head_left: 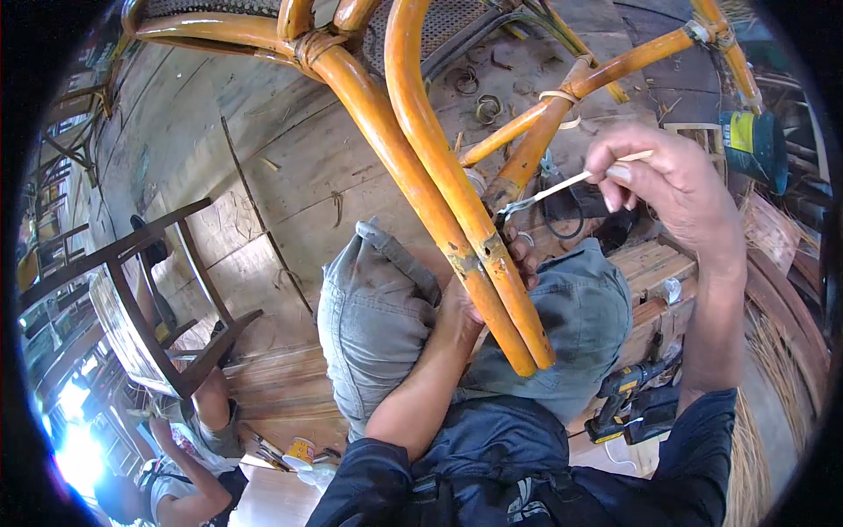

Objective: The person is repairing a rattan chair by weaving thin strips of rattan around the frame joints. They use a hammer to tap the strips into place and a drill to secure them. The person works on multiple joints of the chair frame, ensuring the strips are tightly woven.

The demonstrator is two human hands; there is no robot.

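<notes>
A varnished orange-brown rattan chair frame (426,167) slants down over my lap, its two long poles lying side by side. My left hand (460,306) wraps round these poles from beneath; its fingertips come out on their right side, and the palm is hidden. Dark marks and rough patches show on the poles there. Above my right knee, my right hand (657,180) pinches a thin pale stick (566,185) between thumb and fingers. The stick's far end carries a whitish, glossy smear and reaches close to a dark joint where a rattan brace (527,154) meets the pole.
A yellow-and-black cordless drill (619,395) lies by my right hip. A green container (753,145) stands at far right, above long cane strands (751,448). Rattan scraps (488,107) litter the plank floor. At lower left a person (189,465) sits by a dark wooden chair (158,307).
</notes>
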